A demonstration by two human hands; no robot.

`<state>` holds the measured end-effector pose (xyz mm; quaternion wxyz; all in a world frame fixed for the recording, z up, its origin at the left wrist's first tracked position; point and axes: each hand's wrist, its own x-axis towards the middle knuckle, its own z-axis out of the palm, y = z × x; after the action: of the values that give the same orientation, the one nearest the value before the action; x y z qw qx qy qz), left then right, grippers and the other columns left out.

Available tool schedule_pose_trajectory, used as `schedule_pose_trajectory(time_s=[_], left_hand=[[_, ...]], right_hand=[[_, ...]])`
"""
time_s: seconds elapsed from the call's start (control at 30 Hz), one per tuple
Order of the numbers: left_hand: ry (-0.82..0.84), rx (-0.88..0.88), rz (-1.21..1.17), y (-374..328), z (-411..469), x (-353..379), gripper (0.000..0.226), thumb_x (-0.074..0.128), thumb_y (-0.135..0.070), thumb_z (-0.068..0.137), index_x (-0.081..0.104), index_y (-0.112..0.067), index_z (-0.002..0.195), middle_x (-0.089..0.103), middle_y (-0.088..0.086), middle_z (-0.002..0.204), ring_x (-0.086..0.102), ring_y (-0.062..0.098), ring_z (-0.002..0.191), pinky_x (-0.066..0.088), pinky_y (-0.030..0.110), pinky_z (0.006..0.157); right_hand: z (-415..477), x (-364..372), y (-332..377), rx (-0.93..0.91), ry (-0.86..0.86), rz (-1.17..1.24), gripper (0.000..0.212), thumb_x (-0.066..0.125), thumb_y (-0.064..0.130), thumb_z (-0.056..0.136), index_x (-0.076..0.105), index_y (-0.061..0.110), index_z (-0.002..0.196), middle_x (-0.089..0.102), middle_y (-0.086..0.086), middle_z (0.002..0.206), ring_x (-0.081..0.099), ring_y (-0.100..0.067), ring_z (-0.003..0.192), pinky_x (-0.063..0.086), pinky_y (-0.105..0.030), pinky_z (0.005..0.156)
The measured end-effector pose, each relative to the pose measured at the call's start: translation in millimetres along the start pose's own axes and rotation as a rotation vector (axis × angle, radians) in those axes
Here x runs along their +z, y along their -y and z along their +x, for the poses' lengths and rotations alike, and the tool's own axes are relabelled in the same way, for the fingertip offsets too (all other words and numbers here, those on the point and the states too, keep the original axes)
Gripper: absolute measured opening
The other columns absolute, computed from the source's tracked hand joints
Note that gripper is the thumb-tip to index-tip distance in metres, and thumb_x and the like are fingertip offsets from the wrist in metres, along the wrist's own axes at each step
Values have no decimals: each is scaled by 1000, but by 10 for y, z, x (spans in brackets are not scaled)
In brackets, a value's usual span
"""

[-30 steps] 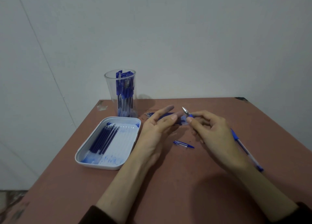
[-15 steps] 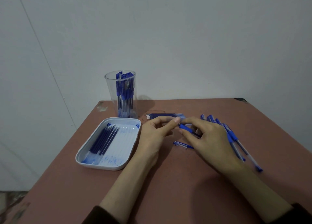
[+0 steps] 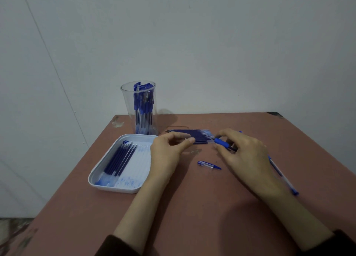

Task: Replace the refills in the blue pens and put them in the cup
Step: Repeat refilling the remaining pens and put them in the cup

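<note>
A clear cup (image 3: 138,109) holding several blue pens stands at the table's back left. A row of dark blue refills (image 3: 202,137) lies on the table in front of me. My left hand (image 3: 167,153) has its thumb and forefinger pinched on the left part of that row. My right hand (image 3: 248,159) grips the blue front section of a pen (image 3: 221,142), pointing it toward the refills. Under my right hand and wrist lie more blue pens (image 3: 283,175), partly hidden. A loose pen cap (image 3: 209,165) rests between my hands.
A white tray (image 3: 96,175) at the left holds several refills (image 3: 119,161) and blue ink smears. The reddish table (image 3: 192,207) meets a pale wall behind; its left edge runs close beside the tray.
My right hand lowered the pen toward the table and slid right. My left hand left the pen and moved onto the row of refills.
</note>
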<state>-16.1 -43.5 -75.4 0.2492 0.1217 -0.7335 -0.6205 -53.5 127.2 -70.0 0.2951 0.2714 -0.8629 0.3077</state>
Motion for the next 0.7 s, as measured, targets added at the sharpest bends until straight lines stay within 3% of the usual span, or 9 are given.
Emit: schedule_pose_trajectory(time_s=[0.1,0.2,0.3,0.43,0.6,0.7], left_hand=[[104,121,304,37,-31,-2,15,78,-10,74,76,-20,85,67,-14,68,57,-12,59,42,3,63],[233,138,432,67,-52,0,27,72,-2,76,74,-17,98,71,-11,80,58,-17,63,42,-1,66],[284,127,445,82,-38,-16,31,72,-2,75,72,-20,101,73,-9,86,62,-13,71,45,2,70],[325,82,397,95,-7,-24,35,74,0,73,70,-21,101,74,-9,88,68,-2,84,53,21,85],[336,50,348,102,-5,-38,38,75,2,71,68,-29,92,74,-9,86,69,3,84,54,24,84],[317,43,346,96,-2,-44,38,76,-3,72,68,-33,95,73,-8,89,68,8,81,54,24,80]], right_hand=[[12,-5,-27,36,-7,4,14,72,20,76,66,29,86,53,16,62,50,-11,56,36,-24,55],[8,-6,-27,42,4,-3,15,71,21,76,66,29,87,53,15,63,49,-11,57,35,-24,56],[9,-7,-23,49,13,4,15,71,20,77,66,29,88,51,14,62,49,-12,57,35,-25,56],[17,-8,-18,49,23,12,14,70,21,78,66,29,88,46,17,58,48,-10,56,32,-23,55],[9,-18,-16,42,49,27,12,69,21,79,66,29,88,52,14,60,51,-9,57,39,-26,56],[5,-20,-22,16,78,11,11,69,22,80,66,29,88,52,17,61,49,-3,56,36,-18,52]])
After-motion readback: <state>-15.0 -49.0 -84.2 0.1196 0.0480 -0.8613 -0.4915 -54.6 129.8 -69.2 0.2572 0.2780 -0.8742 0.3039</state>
